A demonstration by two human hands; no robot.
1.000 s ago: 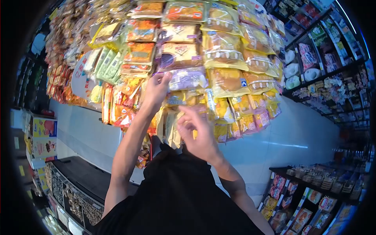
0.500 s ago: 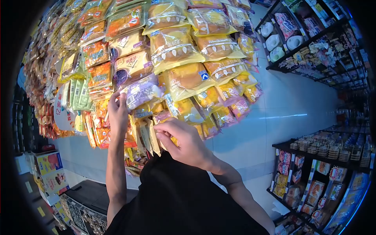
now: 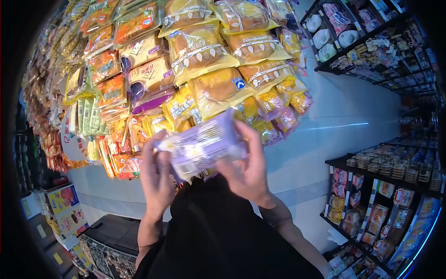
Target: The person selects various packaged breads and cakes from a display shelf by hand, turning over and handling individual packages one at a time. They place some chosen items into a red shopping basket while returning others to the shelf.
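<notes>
both hands hold a purple snack packet
left hand [image 3: 157, 179] and right hand [image 3: 248, 166] are clamped on the purple snack packet [image 3: 202, 145], near the yellow bread bags [image 3: 204, 51].

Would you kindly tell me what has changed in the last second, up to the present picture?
The purple packet has come off the hanging display, toward the person. The left hand, which touched it on the rack, now grips one end. The right hand has left the lower packets and taken the other end. The remaining packets and the side shelves stay as they were.
</notes>
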